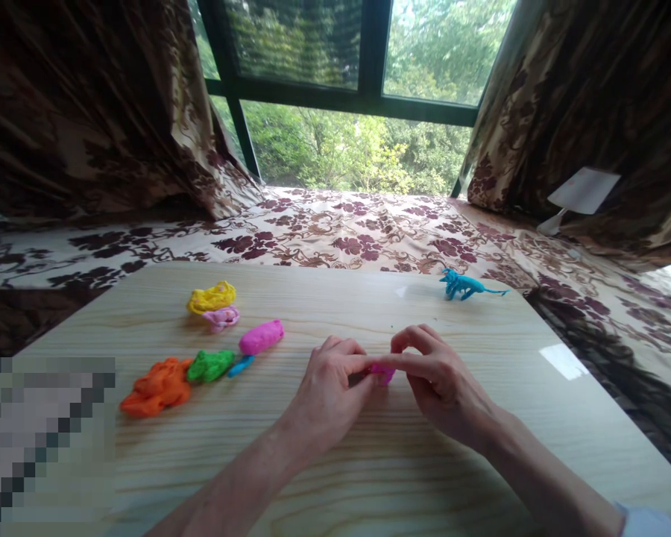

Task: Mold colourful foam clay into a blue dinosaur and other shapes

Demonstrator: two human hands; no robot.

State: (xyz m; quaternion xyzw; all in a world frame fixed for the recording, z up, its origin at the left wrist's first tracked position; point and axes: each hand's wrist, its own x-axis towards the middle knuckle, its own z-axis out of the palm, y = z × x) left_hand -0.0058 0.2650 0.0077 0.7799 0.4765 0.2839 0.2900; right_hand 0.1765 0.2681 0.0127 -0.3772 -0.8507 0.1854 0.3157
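Observation:
A small piece of pink modelling clay [383,374] sits low over the table between my fingertips. My left hand [335,377] pinches it from the left with thumb and index finger. From the other side, the fingers of my right hand [439,369] press on it, the index finger lying across its top. Its exact shape is partly hidden by the fingers. Left of my hands lies a thick magenta roll of clay [262,337], with a short blue strip of clay [241,365] just below it.
Green clay [211,365] and orange clay [157,388] lie at the left, yellow clay [212,297] and pale pink clay [222,318] behind. A blue clay animal figure [464,284] stands at the far right of the wooden table [335,477]. Beyond is a flowered cloth [363,224].

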